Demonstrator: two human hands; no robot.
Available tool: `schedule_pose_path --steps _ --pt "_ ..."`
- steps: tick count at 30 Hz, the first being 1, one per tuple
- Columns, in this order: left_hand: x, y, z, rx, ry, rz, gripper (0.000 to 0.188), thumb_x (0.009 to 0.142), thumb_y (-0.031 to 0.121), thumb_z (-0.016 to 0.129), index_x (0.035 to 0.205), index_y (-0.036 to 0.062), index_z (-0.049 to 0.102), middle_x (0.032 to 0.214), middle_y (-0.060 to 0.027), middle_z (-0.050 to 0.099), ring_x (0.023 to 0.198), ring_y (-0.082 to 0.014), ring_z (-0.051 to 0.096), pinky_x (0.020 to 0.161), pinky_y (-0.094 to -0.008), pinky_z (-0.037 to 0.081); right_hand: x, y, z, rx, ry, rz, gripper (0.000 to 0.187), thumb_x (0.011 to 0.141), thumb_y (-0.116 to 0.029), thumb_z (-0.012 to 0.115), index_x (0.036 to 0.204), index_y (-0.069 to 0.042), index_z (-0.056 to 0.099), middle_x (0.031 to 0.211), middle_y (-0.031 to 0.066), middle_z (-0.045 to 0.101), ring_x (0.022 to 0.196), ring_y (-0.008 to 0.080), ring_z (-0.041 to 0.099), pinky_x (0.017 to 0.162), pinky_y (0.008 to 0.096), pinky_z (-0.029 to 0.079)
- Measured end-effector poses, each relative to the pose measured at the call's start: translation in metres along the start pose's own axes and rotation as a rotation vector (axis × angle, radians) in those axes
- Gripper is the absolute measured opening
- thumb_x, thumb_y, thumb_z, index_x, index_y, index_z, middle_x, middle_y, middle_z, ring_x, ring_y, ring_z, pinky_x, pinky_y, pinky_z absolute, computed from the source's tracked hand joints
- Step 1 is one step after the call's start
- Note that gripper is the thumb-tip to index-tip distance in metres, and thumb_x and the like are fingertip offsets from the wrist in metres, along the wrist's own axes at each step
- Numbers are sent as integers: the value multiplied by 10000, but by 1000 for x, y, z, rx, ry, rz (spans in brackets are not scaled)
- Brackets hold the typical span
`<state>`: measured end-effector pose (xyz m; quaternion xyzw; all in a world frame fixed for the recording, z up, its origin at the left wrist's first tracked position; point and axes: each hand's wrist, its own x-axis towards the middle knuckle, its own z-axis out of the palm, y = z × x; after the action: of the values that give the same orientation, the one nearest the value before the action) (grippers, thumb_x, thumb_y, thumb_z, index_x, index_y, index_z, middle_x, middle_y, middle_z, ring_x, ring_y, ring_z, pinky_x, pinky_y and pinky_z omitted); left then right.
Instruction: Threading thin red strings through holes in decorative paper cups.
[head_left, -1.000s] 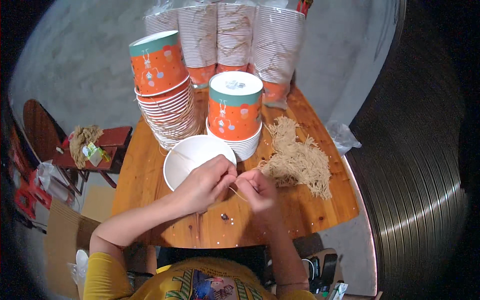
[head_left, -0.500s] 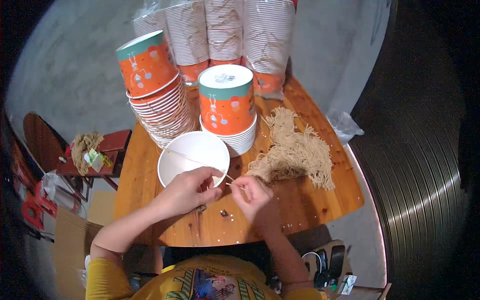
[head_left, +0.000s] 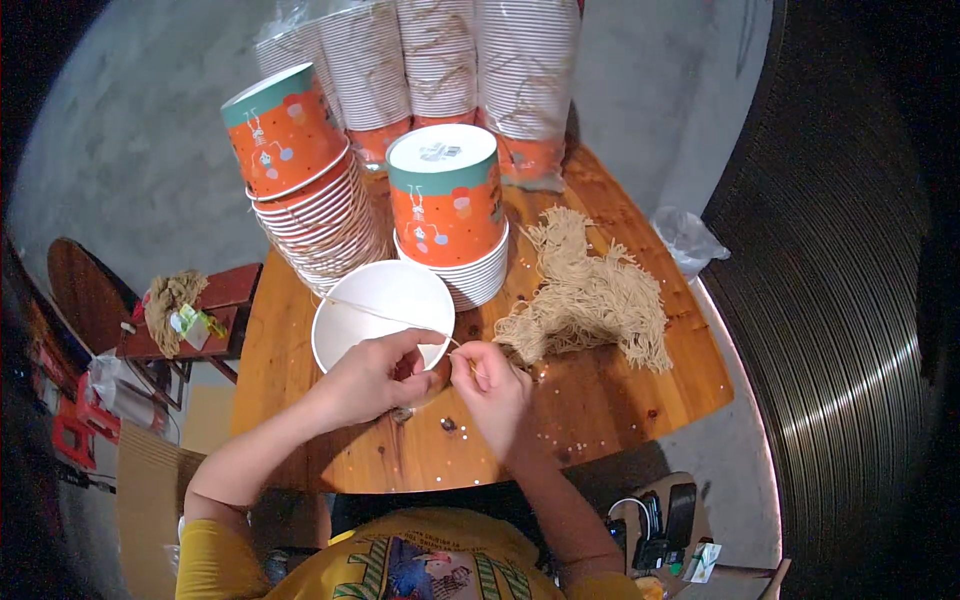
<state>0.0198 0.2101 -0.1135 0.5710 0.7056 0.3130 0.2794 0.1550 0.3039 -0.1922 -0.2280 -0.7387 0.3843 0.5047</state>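
A white paper bowl [head_left: 365, 288] lies tilted with its open mouth facing up. A thin tan string [head_left: 388, 315] runs across its mouth. My left hand [head_left: 372, 378] is at the bowl's near right rim, fingers curled at the string; how its fingertips grip is partly hidden. Beside it, my right hand [head_left: 492, 388] pinches the string's end between thumb and fingers. Behind the bowl stands an upside-down stack of orange and green paper bowls [head_left: 447, 210]. A pile of loose tan strings [head_left: 595, 300] lies right of my right hand.
A taller leaning stack of bowls [head_left: 315, 215], wound with string, stands at the left. Plastic-wrapped bowl stacks [head_left: 525, 75] line the table's far side. Small white bits dot the wooden table [head_left: 600, 420]. A red bench [head_left: 235, 290] stands beyond the table's left edge.
My right hand has risen slightly and drawn closer to my left, with the string's end now mostly inside its fingers. The left hand stays at the bowl's rim. The view has shifted slightly.
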Motion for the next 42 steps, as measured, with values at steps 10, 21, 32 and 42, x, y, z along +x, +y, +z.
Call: schedule_pose_path --steps 10,21,32,42 --pt "2 -1 -3 -88 -44 -5 338 889 176 566 1185 16 528 744 -24 554 692 -79 510 648 -243 447 1 0 5 44 25 35 119 766 -32 672 841 -66 586 528 9 390 455 80 368 437 257 345" --pt "27 -14 -7 -32 -136 -6 174 922 191 510 962 23 525 819 -45 570 774 -110 516 715 -268 437 1 0 10 7 47 -2 108 761 -13 669 809 -54 581 524 9 389 451 80 361 427 258 332" --pt "27 -17 -12 -269 -25 24 197 913 231 519 915 34 520 796 -8 535 759 -85 497 677 -280 439 29 -6 -8 354 -227 111 112 850 -11 597 960 -21 580 649 -65 479 550 -7 383 489 159 297" --pt "23 -10 -5 -534 -46 4 253 845 49 597 1030 11 428 860 -23 491 765 -90 490 697 -216 432 35 -1 -1 386 -376 362 95 897 -106 563 939 -26 593 723 -56 547 594 -4 422 541 193 358"
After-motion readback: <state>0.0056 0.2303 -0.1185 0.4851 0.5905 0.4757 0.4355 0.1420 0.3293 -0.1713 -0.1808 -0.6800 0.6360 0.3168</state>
